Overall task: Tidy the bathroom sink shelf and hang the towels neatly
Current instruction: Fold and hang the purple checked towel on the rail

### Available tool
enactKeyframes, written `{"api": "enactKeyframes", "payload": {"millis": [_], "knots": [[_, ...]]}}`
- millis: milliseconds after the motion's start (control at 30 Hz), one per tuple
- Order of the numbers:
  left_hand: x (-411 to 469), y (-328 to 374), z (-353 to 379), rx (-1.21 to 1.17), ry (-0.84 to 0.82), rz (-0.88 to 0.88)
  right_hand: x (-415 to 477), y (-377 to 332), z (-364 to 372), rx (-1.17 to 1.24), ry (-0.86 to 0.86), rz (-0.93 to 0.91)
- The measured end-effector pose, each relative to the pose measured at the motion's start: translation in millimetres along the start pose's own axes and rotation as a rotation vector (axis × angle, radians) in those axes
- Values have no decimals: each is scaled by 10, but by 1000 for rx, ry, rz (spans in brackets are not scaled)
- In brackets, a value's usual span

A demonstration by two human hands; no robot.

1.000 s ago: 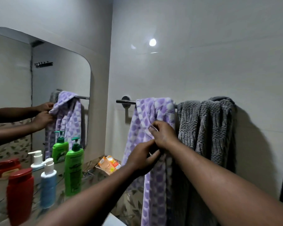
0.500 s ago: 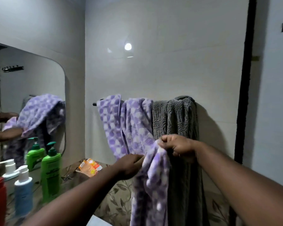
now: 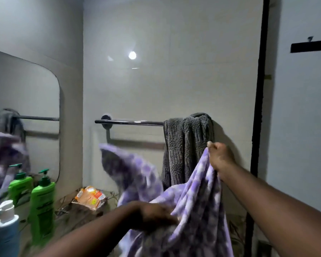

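Head view. The purple-and-white checked fleece towel (image 3: 196, 201) is clear of the chrome towel bar (image 3: 130, 122). It hangs in the air below the bar's middle, in front of the wall. My right hand (image 3: 219, 158) has its fingers curled tight on the towel's top edge, just in front of the grey ribbed towel (image 3: 187, 145) bunched at the bar's right end. My left hand (image 3: 152, 216) lies lower on the gathered cloth. It is blurred, so I cannot tell whether it grips or only rests there. A loose flap flies out to the left.

To do this step well, I judge the left hand should find a second corner and pull the edge taut between both hands. Then I would lay the towel flat over the bare left stretch of the bar, with an even drop front and back.

On the patterned sink shelf (image 3: 78, 216), an orange wrapped packet (image 3: 90, 197) lies at the far corner by the wall. A green pump bottle (image 3: 42, 206) and a blue bottle with a white cap (image 3: 6, 232) stand along the edge under the wall mirror (image 3: 26, 101). The flying flap is near the packet and could sweep it. The grey towel crowds the bar's right end.
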State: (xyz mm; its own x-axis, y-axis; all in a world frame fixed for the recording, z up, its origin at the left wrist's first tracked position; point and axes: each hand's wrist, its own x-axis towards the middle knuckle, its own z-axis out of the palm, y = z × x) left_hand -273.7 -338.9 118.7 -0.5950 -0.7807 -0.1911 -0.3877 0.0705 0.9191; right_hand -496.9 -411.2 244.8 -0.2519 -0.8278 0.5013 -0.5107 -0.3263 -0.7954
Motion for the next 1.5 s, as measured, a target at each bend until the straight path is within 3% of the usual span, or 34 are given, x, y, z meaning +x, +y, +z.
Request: {"api": "enactKeyframes", "payload": {"millis": [67, 133, 167, 233, 300, 367, 400, 467, 533, 567, 667, 733, 833, 900, 967, 1033, 1100, 1200, 1267, 1400, 1500], "knots": [[-37, 54, 12, 54, -75, -54, -41, 11, -13, -101, 145, -8], [18, 132, 4, 221, -108, -141, -103, 3, 47, -104, 181, -10], [47, 195, -17, 267, -79, -155, -129, -1, 92, -84, 167, -11], [75, 304, -171, 430, 161, -59, -161, -25, 153, 5, 84, -47], [14, 452, -351, 417, 538, 74, -208, -82, 155, 138, -126, -143], [-54, 579, -493, 209, 766, 221, -308, -189, 128, 166, -486, -271], [-71, 651, -500, 122, 780, 291, -366, -237, 129, 115, -657, -320], [-81, 793, -455, -59, 689, 420, -427, -259, 230, -13, -822, -386], [-95, 900, -375, -179, 593, 501, -430, -264, 339, -82, -742, -389], [-101, 918, -371, -166, 625, 502, -437, -274, 364, -66, -649, -370], [-144, 803, -534, 83, 766, 272, -401, -306, 323, 143, -310, -197], [-219, 698, -624, 234, 635, 69, -331, -328, 210, 223, -35, -57], [-315, 677, -662, 109, 644, 36, -255, -333, 144, 109, 77, 6], [-294, 720, -712, -38, 852, 161, -279, -329, 174, 77, 63, -3], [-264, 819, -698, -155, 950, 329, -348, -366, 258, 154, -58, -39], [-235, 968, -575, -179, 824, 432, -438, -439, 391, 163, -247, -72], [-229, 1099, -436, -149, 580, 515, -523, -546, 467, 220, -343, -58], [-196, 1142, -395, -101, 445, 540, -593, -690, 421, 569, -491, 66], [-157, 1110, -428, 11, 536, 532, -634, -725, 378, 660, -568, 132], [-108, 1071, -455, 100, 603, 549, -577, -680, 397, 755, -525, 133], [-92, 1055, -543, 280, 885, 486, -445, -603, 341, 734, -521, 136]]}}
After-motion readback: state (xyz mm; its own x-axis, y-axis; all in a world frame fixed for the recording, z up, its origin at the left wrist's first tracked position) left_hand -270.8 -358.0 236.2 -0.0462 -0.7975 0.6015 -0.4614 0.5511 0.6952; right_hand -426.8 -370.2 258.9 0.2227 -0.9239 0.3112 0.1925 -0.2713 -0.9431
